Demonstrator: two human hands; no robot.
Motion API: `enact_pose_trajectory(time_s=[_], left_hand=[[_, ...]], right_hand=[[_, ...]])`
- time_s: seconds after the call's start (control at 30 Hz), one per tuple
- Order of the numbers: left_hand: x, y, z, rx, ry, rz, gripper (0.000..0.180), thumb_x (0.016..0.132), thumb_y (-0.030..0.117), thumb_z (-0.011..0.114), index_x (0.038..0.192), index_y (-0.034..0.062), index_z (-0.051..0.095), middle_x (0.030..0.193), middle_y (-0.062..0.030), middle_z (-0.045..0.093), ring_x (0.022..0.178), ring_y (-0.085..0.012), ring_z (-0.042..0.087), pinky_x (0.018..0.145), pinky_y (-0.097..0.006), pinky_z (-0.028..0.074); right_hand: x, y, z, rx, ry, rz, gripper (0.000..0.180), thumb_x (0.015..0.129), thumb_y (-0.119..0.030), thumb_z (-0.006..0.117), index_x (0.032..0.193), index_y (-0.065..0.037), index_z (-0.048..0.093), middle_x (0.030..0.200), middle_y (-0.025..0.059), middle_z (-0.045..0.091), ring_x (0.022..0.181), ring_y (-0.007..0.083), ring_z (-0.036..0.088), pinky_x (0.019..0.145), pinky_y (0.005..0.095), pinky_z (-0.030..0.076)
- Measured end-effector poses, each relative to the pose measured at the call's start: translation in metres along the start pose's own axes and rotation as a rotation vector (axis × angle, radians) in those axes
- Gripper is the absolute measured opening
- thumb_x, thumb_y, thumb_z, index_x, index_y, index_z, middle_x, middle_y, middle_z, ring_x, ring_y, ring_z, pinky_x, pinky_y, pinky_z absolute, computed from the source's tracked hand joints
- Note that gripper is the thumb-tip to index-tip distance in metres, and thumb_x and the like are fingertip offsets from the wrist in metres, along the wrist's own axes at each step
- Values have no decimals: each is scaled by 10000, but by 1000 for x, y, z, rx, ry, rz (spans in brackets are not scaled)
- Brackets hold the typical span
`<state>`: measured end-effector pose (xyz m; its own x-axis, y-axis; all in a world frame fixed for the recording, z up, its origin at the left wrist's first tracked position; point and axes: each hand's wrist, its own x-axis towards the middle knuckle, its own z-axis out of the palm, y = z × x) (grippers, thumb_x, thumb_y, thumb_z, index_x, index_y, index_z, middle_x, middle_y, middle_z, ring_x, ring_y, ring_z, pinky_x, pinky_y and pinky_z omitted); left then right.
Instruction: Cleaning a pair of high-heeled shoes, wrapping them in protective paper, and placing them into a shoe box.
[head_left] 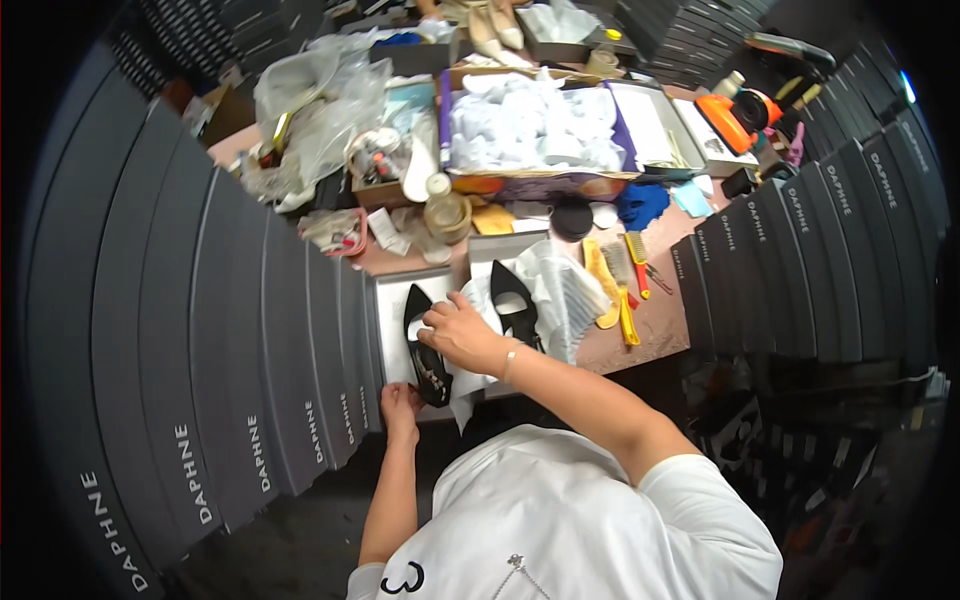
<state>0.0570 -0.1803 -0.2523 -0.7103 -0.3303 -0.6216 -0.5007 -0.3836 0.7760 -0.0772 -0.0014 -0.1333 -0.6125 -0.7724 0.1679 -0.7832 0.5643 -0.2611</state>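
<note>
My right hand [455, 332] reaches across to a black pointed shoe [424, 345] lying in a white box lid [392, 300], and its fingers rest on the shoe's upper. My left hand [400, 405] grips the near edge of that lid, just below the shoe's heel. A second black pointed shoe [513, 300] lies to the right on white tissue paper [560, 290] in an open shoe box [490, 250].
Tall stacks of dark grey shoe boxes [200, 350] flank the table on the left and on the right [830, 250]. Brushes [625, 280], tape rolls [447, 212], clear plastic bags [320, 110], a large box of white paper [535, 125] and an orange tool [740, 112] crowd the pinkish table.
</note>
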Motion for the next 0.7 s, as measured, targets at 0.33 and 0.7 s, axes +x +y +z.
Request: enact_pose_trajectory(time_s=[0.33,0.7], left_hand=[[-82,39,27,534,81,783,377,940,44,480,1303,-49,443,1313,-188,478,1178,-289,515,992,-377,420],[-19,166,316,594,-486,1045,190,823,-41,605,1006,-6,636,1052,-141,643,974,-289,622,863,-328,485]], right_hand=[[-129,152,-70,478,401,790,409,836,-126,663,1215,-18,555,1078,175,616,912,303,622,797,384,502],[-11,397,-110,251,548,700,504,827,-156,649,1294,-24,512,1304,230,524,1165,320,558,993,393,426]])
